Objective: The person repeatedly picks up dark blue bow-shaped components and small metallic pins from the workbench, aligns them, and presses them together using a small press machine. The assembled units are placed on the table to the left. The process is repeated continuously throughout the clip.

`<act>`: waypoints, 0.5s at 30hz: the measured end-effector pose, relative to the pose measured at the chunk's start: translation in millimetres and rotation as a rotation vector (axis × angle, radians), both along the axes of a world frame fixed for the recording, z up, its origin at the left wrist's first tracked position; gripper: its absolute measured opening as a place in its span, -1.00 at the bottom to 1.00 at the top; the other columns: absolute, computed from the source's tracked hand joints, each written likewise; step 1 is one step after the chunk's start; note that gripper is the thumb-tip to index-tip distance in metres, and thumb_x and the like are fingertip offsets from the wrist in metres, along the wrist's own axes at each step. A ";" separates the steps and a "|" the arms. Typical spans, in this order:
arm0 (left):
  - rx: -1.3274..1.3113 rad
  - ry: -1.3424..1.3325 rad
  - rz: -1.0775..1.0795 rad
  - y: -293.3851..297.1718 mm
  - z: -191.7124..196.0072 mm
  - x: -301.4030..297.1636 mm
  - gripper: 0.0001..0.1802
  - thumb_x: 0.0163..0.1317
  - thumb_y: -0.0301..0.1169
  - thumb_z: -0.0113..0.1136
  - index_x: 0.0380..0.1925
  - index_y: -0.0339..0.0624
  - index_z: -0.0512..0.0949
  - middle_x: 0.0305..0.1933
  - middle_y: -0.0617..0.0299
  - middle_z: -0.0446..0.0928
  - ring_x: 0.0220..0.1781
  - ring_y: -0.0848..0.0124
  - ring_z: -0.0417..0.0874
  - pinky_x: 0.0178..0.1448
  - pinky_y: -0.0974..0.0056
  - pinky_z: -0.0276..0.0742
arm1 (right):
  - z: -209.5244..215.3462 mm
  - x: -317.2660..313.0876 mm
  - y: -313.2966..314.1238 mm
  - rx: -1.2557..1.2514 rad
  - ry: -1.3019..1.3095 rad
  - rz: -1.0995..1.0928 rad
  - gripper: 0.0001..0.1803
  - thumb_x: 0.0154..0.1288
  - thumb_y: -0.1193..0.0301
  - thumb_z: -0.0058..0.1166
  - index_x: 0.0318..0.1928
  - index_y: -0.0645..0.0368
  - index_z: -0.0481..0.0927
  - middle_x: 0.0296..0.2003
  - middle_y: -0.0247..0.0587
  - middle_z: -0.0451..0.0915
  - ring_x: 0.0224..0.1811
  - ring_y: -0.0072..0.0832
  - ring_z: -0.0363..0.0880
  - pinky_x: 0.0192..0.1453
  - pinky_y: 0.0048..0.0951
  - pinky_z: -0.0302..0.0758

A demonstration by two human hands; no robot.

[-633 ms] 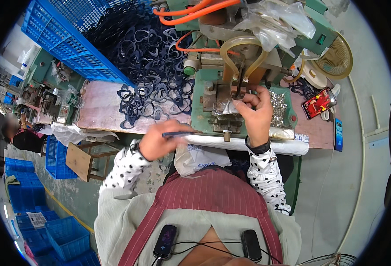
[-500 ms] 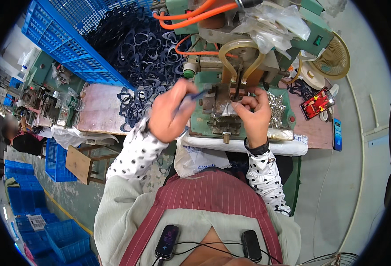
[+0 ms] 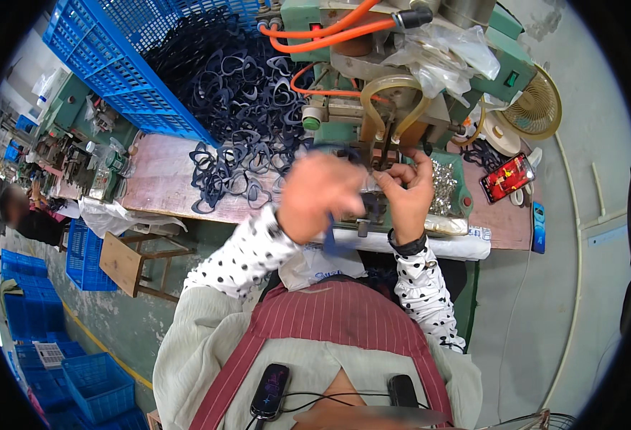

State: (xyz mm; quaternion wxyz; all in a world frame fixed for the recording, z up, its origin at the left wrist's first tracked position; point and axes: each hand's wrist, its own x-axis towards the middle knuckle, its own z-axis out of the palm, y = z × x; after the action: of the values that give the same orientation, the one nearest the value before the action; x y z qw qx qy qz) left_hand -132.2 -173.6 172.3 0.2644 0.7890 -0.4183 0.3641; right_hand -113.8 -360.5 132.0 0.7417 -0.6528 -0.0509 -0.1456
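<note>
My left hand (image 3: 319, 195), smeared by motion, is in front of the green bench machine (image 3: 312, 123), left of its working head. Beneath its fingers shows a blurred dark blue strip (image 3: 338, 236); whether the hand grips it cannot be told. My right hand (image 3: 410, 192) is at the right side of the working head, under two curved yellowish tubes (image 3: 396, 84). Its thumb and forefinger are pinched together; what lies between them is too small to see. Beside that hand, a heap of small shiny metal pieces (image 3: 444, 188) lies on the machine's green bed.
A blue plastic crate (image 3: 126, 75) lies tipped at upper left, dark blue looped pieces (image 3: 240, 107) spilling onto the pinkish table (image 3: 161, 175). Orange hoses (image 3: 330, 39) run above. To the right are a fan (image 3: 534, 104), a red-screened phone (image 3: 507, 178) and a blue packet (image 3: 538, 226).
My left hand has moved right and nearer the working head; the dark blue piece once between its fingers now shows as a blur below it. My right hand has stayed nearly in place.
</note>
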 end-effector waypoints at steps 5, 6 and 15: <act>0.095 0.063 -0.279 -42.7 -48.0 -24.4 -0.50 0.14 -0.07 0.16 -0.06 -0.22 0.57 0.05 0.02 0.54 0.11 0.14 0.57 0.28 -0.03 0.43 | 6.0 7.3 -22.7 -0.133 -0.032 -0.041 -0.52 0.10 0.59 0.22 0.06 0.31 0.38 -0.33 -0.25 0.64 -0.35 -0.66 0.48 -0.21 -0.62 0.44; 0.077 0.078 -0.288 -47.1 -49.4 -21.4 -0.48 0.13 -0.05 0.16 -0.07 -0.25 0.57 0.07 0.01 0.53 0.10 0.14 0.58 0.26 -0.04 0.45 | 0.0 11.2 -36.4 -0.128 -0.042 -0.092 -0.54 0.12 0.59 0.21 0.06 0.30 0.39 -0.33 -0.25 0.64 -0.34 -0.66 0.49 -0.20 -0.62 0.45; -0.017 0.156 -0.257 -54.8 -49.0 -11.7 -0.45 -0.09 -0.17 0.35 -0.08 -0.22 0.57 0.11 0.02 0.53 0.03 0.12 0.60 0.18 0.02 0.51 | -100.2 33.2 -145.9 -0.658 0.063 -0.422 -0.69 0.17 0.44 0.19 -0.06 0.22 0.54 -0.30 -0.09 0.66 -0.30 -0.31 0.64 -0.21 -0.35 0.51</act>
State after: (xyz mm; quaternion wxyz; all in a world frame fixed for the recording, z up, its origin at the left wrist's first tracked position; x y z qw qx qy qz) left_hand -143.9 -228.4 123.3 0.3474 0.7525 -0.4909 0.2683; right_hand -80.6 -506.4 31.9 0.4475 -0.8560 0.0633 -0.2510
